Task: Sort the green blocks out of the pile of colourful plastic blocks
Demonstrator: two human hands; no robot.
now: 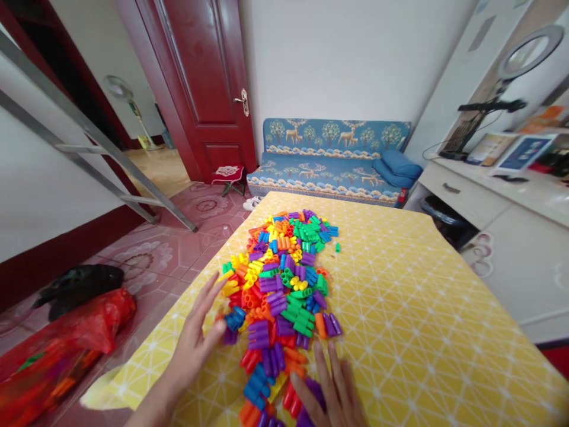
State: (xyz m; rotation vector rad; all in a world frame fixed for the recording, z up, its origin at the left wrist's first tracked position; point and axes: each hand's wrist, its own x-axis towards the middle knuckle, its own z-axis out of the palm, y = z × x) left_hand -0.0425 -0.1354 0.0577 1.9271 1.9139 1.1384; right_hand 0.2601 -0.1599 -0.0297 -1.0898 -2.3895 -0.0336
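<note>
A long heap of colourful plastic bullet-shaped building blocks (275, 290) runs along the left half of the table, in purple, green, red, orange, yellow and blue. My left hand (198, 335) is at the heap's left side, thumb and fingers apart, beside some blue blocks (235, 318). Near the front, my right hand (331, 391) has its fingers spread, over and beside purple blocks (311, 397) and red blocks (291, 398) at the heap's near right edge. Neither hand grips a block. Whether the right fingertips touch any is hard to tell.
A yellow patterned cloth covers the table (400, 296). One green block (337, 247) lies apart. On the floor at left are a red plastic bag (102, 317) and a black bag (82, 284), below a metal ladder (120, 160). A blue sofa (329, 163) stands beyond.
</note>
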